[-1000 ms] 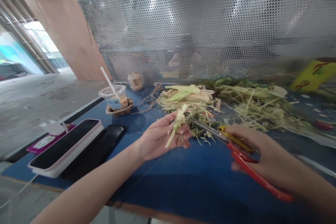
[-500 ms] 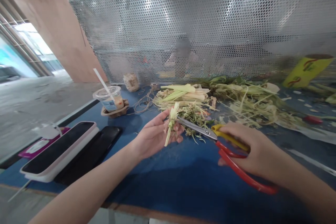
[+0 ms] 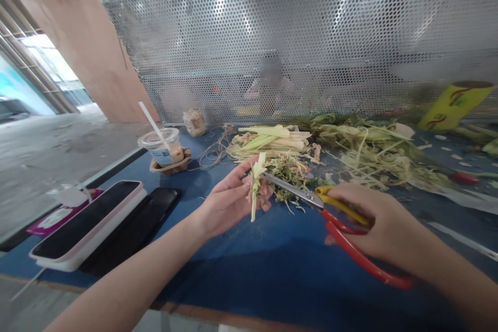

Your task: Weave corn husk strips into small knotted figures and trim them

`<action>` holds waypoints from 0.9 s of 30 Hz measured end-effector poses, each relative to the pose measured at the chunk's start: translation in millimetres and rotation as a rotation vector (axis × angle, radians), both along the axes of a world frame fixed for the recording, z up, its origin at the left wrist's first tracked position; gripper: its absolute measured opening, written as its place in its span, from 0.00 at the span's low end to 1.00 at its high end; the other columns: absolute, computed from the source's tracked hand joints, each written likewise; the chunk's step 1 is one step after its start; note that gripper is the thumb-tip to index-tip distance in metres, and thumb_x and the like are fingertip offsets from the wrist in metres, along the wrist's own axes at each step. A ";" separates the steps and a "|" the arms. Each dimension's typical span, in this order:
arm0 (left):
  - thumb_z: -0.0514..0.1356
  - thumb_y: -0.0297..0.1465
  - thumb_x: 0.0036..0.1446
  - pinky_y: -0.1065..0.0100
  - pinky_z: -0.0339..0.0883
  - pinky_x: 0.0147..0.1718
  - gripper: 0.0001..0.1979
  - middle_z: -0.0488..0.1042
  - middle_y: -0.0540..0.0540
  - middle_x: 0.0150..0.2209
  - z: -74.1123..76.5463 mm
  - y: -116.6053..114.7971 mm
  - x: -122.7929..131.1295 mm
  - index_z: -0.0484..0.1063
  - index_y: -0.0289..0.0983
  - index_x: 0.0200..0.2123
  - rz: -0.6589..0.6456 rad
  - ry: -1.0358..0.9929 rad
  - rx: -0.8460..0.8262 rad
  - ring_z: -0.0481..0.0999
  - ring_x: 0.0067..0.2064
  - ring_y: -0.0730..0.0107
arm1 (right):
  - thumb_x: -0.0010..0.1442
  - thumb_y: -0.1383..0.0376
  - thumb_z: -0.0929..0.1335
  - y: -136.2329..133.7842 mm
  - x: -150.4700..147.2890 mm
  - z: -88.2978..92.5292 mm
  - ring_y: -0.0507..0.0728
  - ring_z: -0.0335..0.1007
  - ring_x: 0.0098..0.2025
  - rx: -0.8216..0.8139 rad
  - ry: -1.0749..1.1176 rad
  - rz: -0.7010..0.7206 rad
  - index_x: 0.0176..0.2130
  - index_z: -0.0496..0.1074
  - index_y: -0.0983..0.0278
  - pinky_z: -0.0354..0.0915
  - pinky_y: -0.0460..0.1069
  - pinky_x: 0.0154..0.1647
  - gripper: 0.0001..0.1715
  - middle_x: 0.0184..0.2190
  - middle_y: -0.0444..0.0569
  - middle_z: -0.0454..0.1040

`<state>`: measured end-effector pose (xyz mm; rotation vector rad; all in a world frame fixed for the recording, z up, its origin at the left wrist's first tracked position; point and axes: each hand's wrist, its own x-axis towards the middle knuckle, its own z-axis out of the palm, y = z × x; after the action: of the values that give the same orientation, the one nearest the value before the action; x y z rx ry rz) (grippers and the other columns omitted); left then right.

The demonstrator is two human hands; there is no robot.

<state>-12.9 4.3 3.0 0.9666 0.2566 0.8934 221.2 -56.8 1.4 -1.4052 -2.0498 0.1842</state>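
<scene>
My left hand (image 3: 229, 199), palm turned up, pinches a small knotted piece of pale green corn husk (image 3: 256, 184) between thumb and fingers. One strip of it hangs down past the fingers. My right hand (image 3: 373, 223) is closed round the handles of scissors (image 3: 298, 192), one handle yellow and the other red. The scissors' metal blades point left, and their tips reach the knotted husk; whether they touch it I cannot tell. Just behind the blades lies a heap of green and brown trimmings (image 3: 290, 171) on the blue table (image 3: 272, 270).
Stacked husk strips (image 3: 272, 140) and a loose husk pile (image 3: 369, 145) lie farther back. On the left are a drink cup (image 3: 161, 148) with a straw, a ball of twine (image 3: 194, 122) and phones (image 3: 87, 223). A perforated metal panel (image 3: 291, 36) borders the table's far side.
The knotted husk has turned slightly in my left hand, its lower strip now hanging straighter and farther right. My right hand and the scissors have shifted slightly right.
</scene>
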 end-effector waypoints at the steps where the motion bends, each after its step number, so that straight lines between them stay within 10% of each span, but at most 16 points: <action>1: 0.59 0.24 0.46 0.63 0.61 0.32 0.23 0.66 0.49 0.28 -0.3 0.0 0.1 0.62 0.40 0.48 0.009 0.008 -0.003 0.67 0.33 0.67 | 0.40 0.54 0.71 -0.1 -0.2 -0.1 0.59 0.71 0.36 0.004 -0.004 0.001 0.37 0.69 0.61 0.67 0.49 0.37 0.23 0.36 0.50 0.74; 27: 0.58 0.26 0.50 0.65 0.59 0.30 0.21 0.68 0.49 0.25 1.4 0.6 0.9 0.58 0.38 0.48 0.017 0.058 0.043 0.67 0.30 0.69 | 0.43 0.53 0.70 -2.5 0.4 6.5 0.57 0.71 0.34 -0.053 -0.083 0.031 0.32 0.70 0.61 0.66 0.47 0.33 0.18 0.34 0.49 0.74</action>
<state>-12.0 4.9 4.4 1.0329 0.2965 0.8900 221.6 -59.3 7.9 -1.4353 -2.1499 0.1982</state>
